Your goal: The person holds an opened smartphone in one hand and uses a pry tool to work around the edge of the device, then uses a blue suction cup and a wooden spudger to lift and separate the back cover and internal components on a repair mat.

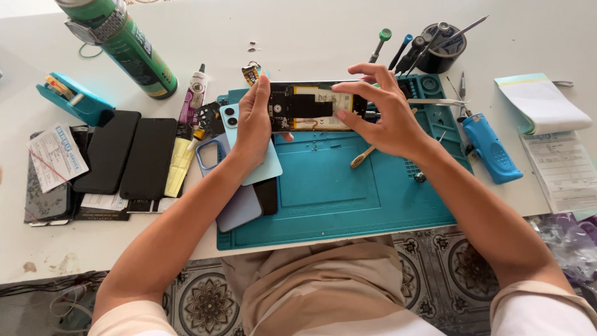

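Left hand: the left hand (254, 127) clasps the near-left end of the opened phone (314, 106), fingers wrapped over its edge, holding it just above the far edge of the teal work mat (336, 193).
Right hand: the right hand (385, 115) is spread, fingertips pressing on the phone's right half; thumb and forefinger seem to pinch something small there, though the view is too coarse to be sure.
Doing it well: a steady left grip and light, even fingertip pressure on the right look wise, since the exposed parts seem delicate; keeping the phone low over the mat would catch anything that drops.
Phone: back removed, dark board with a pale yellow-edged battery area and a black strip across it; it lies level, lengthwise left to right.
On the mat: a light-blue back cover (264, 165) lies under the left wrist, a brush (364, 155) beside the right hand.
Beyond the mat: a blue tool (491, 149) to its right, black phones (127, 155) to its left, a green spray can (127, 46) far left.
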A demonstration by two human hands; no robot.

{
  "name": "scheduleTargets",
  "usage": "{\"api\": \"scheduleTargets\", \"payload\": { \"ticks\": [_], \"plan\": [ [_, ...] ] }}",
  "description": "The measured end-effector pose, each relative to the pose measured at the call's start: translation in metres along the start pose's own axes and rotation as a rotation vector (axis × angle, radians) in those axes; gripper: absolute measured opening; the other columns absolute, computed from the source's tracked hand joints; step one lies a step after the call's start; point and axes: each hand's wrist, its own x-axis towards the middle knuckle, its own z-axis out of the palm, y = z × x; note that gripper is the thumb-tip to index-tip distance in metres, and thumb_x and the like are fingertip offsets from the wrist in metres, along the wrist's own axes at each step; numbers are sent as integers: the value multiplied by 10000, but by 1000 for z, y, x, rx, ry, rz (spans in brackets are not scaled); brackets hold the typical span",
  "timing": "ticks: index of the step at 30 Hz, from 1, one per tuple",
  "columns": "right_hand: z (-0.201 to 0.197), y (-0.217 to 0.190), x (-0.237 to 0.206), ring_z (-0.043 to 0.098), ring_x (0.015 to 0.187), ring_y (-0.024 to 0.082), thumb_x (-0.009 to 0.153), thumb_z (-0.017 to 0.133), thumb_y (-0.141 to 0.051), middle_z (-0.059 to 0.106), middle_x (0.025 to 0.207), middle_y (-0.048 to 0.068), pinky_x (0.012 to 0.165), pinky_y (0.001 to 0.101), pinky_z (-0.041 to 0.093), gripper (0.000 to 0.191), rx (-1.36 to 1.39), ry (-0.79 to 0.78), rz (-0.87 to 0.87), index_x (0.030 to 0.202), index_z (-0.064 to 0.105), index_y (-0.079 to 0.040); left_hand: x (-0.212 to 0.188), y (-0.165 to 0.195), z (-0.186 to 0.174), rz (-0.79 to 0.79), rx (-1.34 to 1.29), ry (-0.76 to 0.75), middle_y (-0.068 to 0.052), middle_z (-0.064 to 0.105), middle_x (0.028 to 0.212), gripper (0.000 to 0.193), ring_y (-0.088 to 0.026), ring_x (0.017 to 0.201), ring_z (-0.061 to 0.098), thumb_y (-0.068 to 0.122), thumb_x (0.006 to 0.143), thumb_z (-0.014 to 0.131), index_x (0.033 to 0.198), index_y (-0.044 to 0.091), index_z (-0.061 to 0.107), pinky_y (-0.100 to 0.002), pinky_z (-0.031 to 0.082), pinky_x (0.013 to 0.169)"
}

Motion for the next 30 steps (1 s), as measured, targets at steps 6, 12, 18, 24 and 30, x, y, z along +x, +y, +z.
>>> {"api": "scheduleTargets", "payload": {
  "ticks": [6, 12, 18, 24, 30],
  "plan": [
    [5, -4, 0, 457, 1381, 321, 963, 784, -257, 442, 1483, 131, 1145, 501, 438, 324, 39, -66, -73, 1280, 724, -228, -1, 3, 2, -27, 8, -39, -41, 726, 835, 427, -120, 619, 711, 480, 1091, 410, 1041, 99, 597, -290, 537, 400],
    [1, -3, 0, 555, 1320, 282, 987, 770, -222, 505, 1455, 118, 1116, 475, 476, 261, 68, -29, -37, 1244, 741, -197, -2, 3, 3, -4, 0, -49, -43, 724, 831, 431, -123, 632, 717, 479, 1102, 409, 1033, 93, 588, -290, 539, 407],
    [-7, -2, 3, 646, 1181, 217, 1021, 740, -200, 618, 1323, 96, 1002, 408, 523, 174, 97, 18, -41, 1184, 759, -144, -2, 3, 2, -12, 12, -57, -46, 725, 820, 431, -127, 615, 711, 480, 1102, 407, 1031, 95, 586, -291, 540, 408],
    [-7, 0, 4, 639, 1093, 128, 1118, 613, -245, 655, 1255, 78, 866, 304, 548, 264, 226, 81, 19, 1345, 637, -112, -2, 2, 0, 1, -1, -48, -47, 726, 823, 438, -127, 609, 708, 471, 1105, 403, 1024, 88, 599, -295, 540, 407],
    [-2, 8, 6, 628, 721, 79, 1161, 462, -251, 678, 849, 51, 635, 242, 513, 319, 477, 52, 373, 1403, 580, -79, -2, 2, 0, 41, -28, -26, -55, 723, 824, 418, -137, 624, 714, 435, 1118, 401, 1010, 82, 597, -310, 548, 416]
  ]
}}
